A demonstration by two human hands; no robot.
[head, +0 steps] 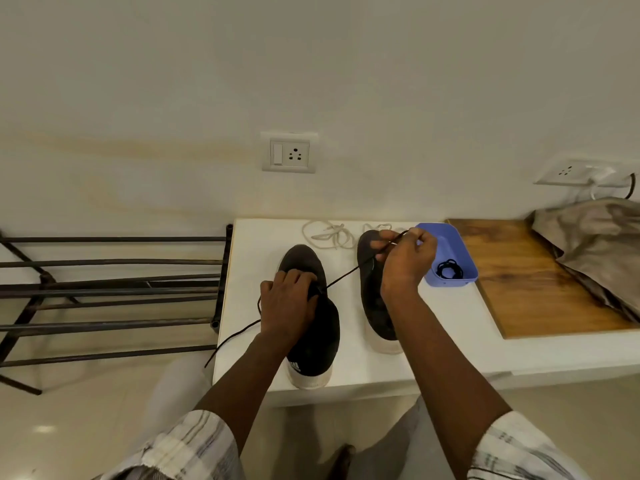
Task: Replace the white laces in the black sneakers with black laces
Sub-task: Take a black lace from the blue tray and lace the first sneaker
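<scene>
A person's two hands work at a pair of black sneakers on a white table (433, 341). The left hand (289, 299) lies on top of the left sneaker (313, 337), fingers curled over its lacing area, and appears to pinch the black lace (349, 271) where it comes out of the shoe. The right hand (405, 261), raised over the right sneaker (372, 299), pinches the same lace between thumb and fingertips. The lace runs taut between the two hands. Its other end trails away to the left of the left hand and hangs off the table edge.

The lace looks thin, light and limp, so it is likely best held close to its stiff tip for threading. The sneaker seems soft on top with a firmer white sole, and it probably needs a steadying hand while the lace is pulled.

Just beyond the hands lie the removed white laces (327, 235) in loose loops. Touching the right hand's far side is a blue tray (450, 244) holding a coiled spare lace (449, 269). Further right are a wooden board (519, 271) and a crumpled cloth (595, 237). Left of the left hand stands a metal rack (104, 289). The right sneaker, directly under the taut lace, could snag it.
</scene>
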